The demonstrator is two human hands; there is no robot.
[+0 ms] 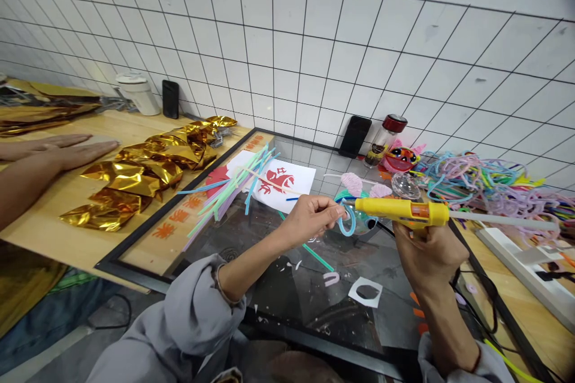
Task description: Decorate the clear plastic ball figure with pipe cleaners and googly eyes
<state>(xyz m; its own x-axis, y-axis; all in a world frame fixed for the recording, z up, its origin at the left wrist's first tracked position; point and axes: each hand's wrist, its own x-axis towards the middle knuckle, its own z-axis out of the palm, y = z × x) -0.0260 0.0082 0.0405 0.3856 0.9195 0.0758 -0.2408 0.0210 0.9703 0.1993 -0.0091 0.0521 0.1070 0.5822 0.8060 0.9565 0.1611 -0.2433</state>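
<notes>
Near the middle of the head view, my left hand (315,215) pinches a loop of light blue pipe cleaner (347,226) between thumb and fingertips. My right hand (426,251) is wrapped round the handle of a yellow hot glue gun (402,209), a long white glue stick (503,219) jutting from its back. The gun's nozzle points left and meets the top of the blue loop; whether they touch I cannot tell. Behind the gun, partly hidden, sits a clear round piece with a dark eye (371,224). Pink fuzzy pieces (351,184) lie just beyond.
Loose pipe cleaners (242,176) lie over a white sheet with a red print (296,185). More are heaped at right (476,179), near a power strip (525,275). A jar (381,140) and a phone (354,136) stand by the wall. At left are gold foil (135,176) and another person's hands (85,152).
</notes>
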